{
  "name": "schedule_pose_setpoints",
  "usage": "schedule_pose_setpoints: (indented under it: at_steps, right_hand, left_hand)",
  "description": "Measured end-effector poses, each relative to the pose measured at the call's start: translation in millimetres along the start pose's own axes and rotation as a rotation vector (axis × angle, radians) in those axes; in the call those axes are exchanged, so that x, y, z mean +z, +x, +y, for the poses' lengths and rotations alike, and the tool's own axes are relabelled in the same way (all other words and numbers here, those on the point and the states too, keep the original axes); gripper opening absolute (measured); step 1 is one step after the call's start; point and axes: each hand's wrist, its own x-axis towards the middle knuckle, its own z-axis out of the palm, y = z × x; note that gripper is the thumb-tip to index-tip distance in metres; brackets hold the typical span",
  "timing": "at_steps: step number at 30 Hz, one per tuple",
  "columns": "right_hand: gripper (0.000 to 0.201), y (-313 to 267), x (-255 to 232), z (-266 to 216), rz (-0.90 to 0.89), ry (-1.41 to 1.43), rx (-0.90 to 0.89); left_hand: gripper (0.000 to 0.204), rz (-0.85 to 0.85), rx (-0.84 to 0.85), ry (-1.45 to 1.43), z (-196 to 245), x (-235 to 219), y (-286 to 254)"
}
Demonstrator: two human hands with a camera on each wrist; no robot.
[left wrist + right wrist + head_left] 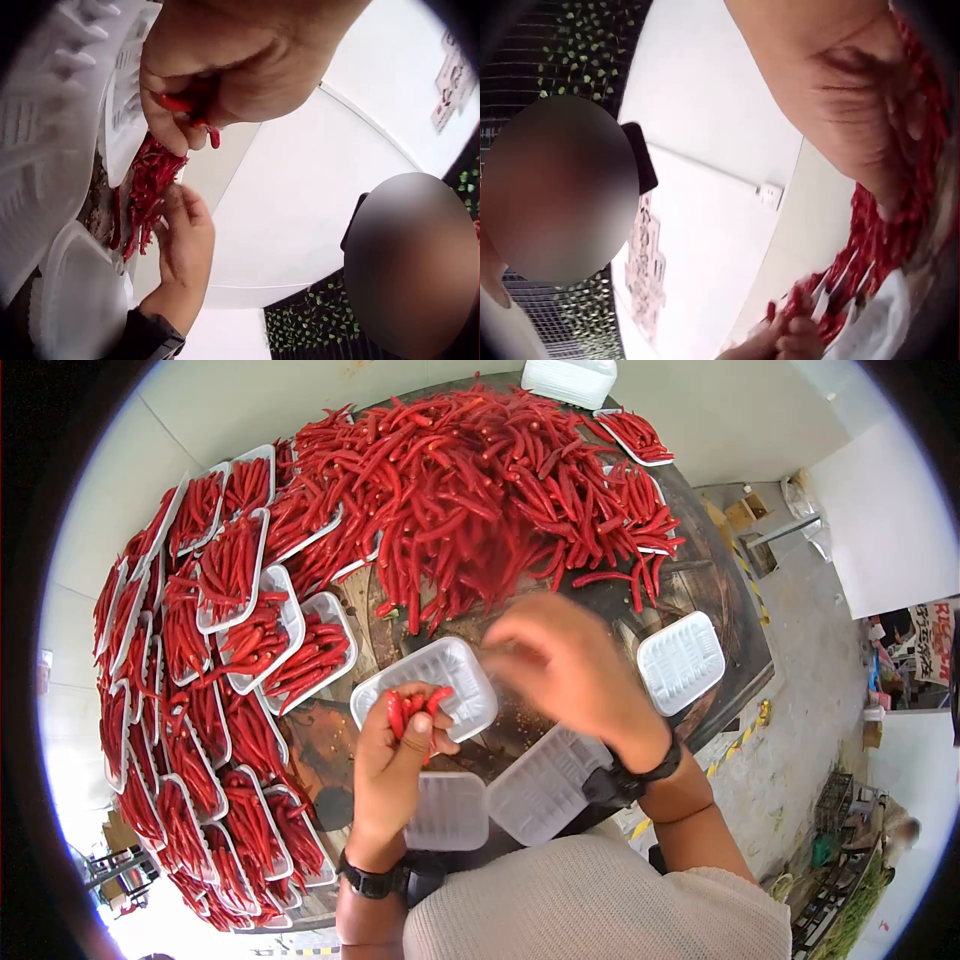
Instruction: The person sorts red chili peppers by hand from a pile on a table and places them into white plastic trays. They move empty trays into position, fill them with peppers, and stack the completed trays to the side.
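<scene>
My left hand [388,785] grips a few red chili peppers [418,705], their ends sticking out past the thumb and fingers. Right below it lies a white ribbed plastic tray [470,675], partly covered by the hand. In the left wrist view the chilies [177,103] show between curled fingers. My right hand [575,665], blurred, is beside that tray at the near edge of a big heap of red chilies [470,480]. No chili shows in its loosely bent fingers; in the right wrist view this hand [847,105] overlaps the heap.
Many chili-filled trays [235,570] are stacked and overlapped along the left. Other bare trays lie at the right [682,660] and near my body [545,785] [447,812]. A stack of white trays [570,378] stands at the back. The dark table edge [750,670] runs down the right.
</scene>
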Motion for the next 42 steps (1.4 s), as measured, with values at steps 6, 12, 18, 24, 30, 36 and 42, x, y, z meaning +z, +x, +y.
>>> schedule_pose_setpoints:
  at_steps: [6, 12, 18, 24, 30, 36, 42]
  right_hand:
    - [0.025, -23, -40, 36, -0.286, -0.492, 0.248]
    - [0.022, -12, -14, 11, -0.253, -0.009, -0.098]
    - [0.029, -9, 20, -15, -0.173, 0.123, -0.265]
    - [0.029, 5, -18, 30, 0.138, -0.367, -0.048]
    - [0.017, -5, -28, 61, 0.041, -0.723, 0.166]
    - [0.014, -2, 4, -14, -0.053, 0.267, -0.079]
    - [0.021, 2, 25, -2, 0.050, 0.162, -0.205]
  left_hand:
    - [0.031, 0.103, -0.018, -0.302, 4, -13, 1]
    - [0.027, 0.084, -0.141, -0.401, 11, -3, 1]
    - [0.027, -0.100, -0.295, -0.290, 14, -8, -5]
    - [0.027, -0.103, -0.220, -0.254, 3, -12, -3]
    - [0.027, -0.035, -0.192, -0.411, -2, -14, -2]
    - [0.030, 0.154, -0.016, -0.336, 7, 4, 0]
    - [0.028, -0.028, -0.116, -0.195, 5, -2, -4]
